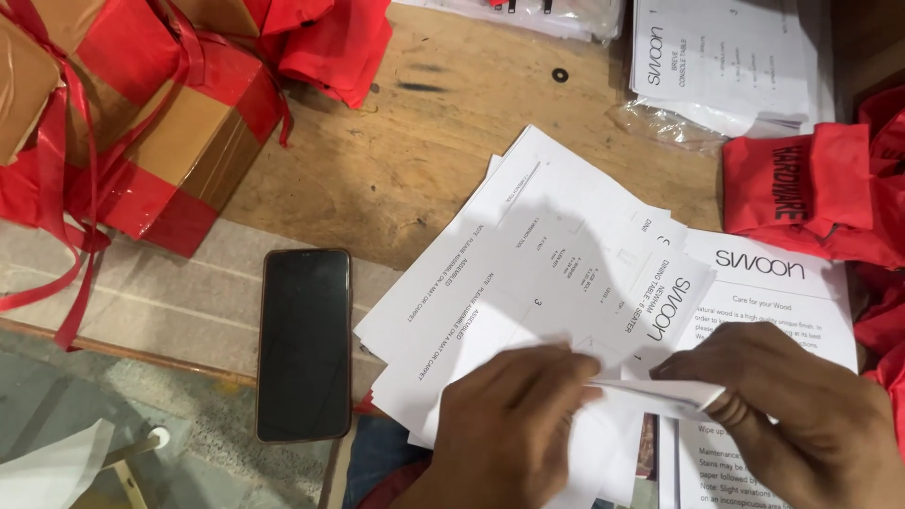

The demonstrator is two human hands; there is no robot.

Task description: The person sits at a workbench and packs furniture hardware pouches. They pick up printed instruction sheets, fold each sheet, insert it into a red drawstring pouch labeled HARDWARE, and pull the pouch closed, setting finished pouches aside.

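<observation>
Worn, scratched brown wooden tabletop [396,160] across the centre, lit evenly and softly. At 8 o'clock, a pale ribbed mat [160,302] over the table's edge. Further toward 7 o'clock, grey speckled floor [189,443] below. No walls or windows within view.

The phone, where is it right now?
In the head view the black phone lies face up, lower left of centre, beside the fanned white sheets, left of the left hand.

Bare hands [509,434] (no sleeves, rings)
</observation>
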